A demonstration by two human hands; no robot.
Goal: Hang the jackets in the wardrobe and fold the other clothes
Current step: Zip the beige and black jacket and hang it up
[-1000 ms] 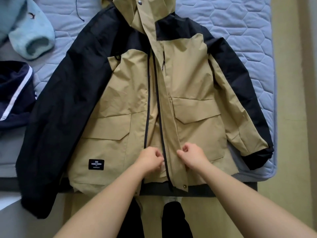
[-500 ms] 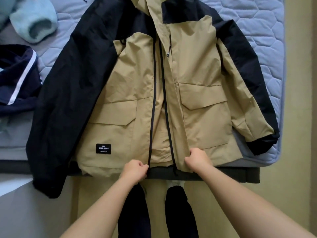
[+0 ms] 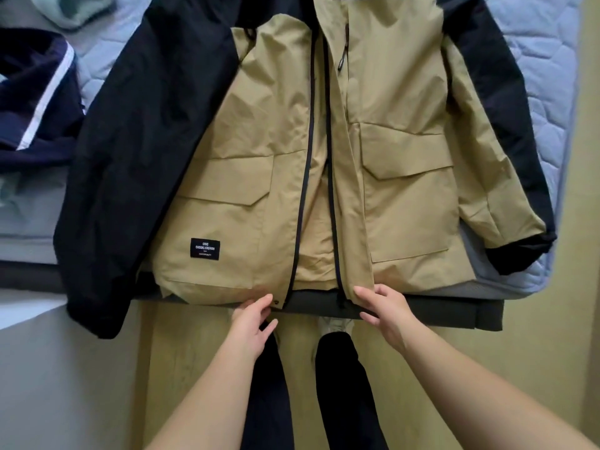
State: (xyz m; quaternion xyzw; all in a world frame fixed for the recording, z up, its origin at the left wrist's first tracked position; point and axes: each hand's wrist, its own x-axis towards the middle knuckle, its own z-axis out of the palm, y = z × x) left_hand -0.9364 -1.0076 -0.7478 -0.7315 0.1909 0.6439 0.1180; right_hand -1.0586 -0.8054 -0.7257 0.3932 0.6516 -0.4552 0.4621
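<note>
Both hands, left (image 3: 255, 323) and right (image 3: 388, 311), loosely open at the jacket (image 3: 269, 131) hem, perhaps touching it

The jacket (image 3: 259, 157) lies on the mattress (image 3: 535, 60), another garment (image 3: 32, 102) at its left.

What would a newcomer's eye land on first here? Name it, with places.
The jacket, tan and black, fills the centre, spread front-up on the mattress with its zip open. At its hem, the left hand and right hand sit either side of the zip, fingers loosely extended. A navy garment with a white stripe lies at the left edge.
</note>
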